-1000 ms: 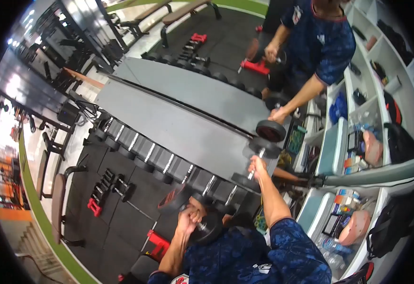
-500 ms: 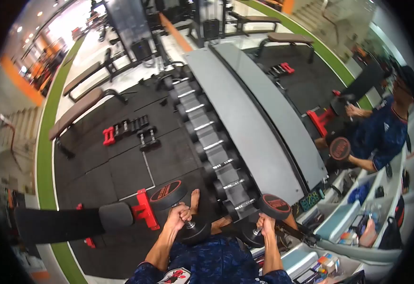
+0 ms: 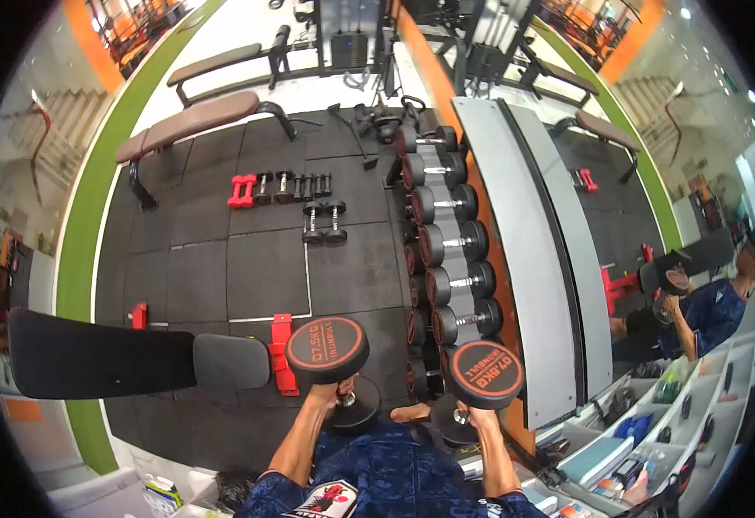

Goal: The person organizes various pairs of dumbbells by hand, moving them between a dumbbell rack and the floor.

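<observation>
My left hand is wrapped round the handle of a black dumbbell, whose near end reads 07.5KG IRONBULL in orange. Its other end rests low, close to my chest or lap. In my right hand is a matching dumbbell, also tilted upward with its marked end facing me. Both hands are closed, their fingers partly hidden behind the dumbbell heads. The two dumbbells are apart, in front of my dark blue shirt.
A dumbbell rack runs ahead on the right, beside a long grey panel and a mirror. A black padded bench with red supports is at left. Small dumbbells lie on the floor, before a brown bench. Shelves hold items.
The view has turned, so the rack now looks nearly upright. Both dumbbells remain in my hands, their marked ends now facing the camera more squarely and readable.
</observation>
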